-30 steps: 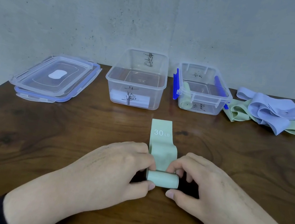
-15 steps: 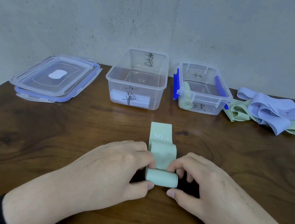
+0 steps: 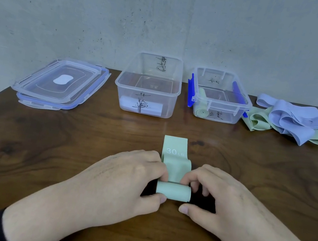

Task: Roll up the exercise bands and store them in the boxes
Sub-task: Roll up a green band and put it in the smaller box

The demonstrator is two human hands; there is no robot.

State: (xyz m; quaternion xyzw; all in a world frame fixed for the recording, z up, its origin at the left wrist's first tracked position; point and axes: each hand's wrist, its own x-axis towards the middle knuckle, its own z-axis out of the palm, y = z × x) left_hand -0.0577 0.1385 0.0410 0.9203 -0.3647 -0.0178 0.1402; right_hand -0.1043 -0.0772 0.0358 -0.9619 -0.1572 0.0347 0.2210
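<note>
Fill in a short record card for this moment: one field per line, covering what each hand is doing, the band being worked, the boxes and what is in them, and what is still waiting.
Left hand: grips the roll's left end
Right hand: grips the roll's right end
Band in work: pale green rubber band printed 30 LB, partly rolled, tail flat on the brown wooden table
Larger clear plastic box: open, one white roll inside
Smaller clear box with blue clips: open, one green roll inside
Clear lids: stacked at left
Waiting: loose pile of lilac and green bands at right
</note>
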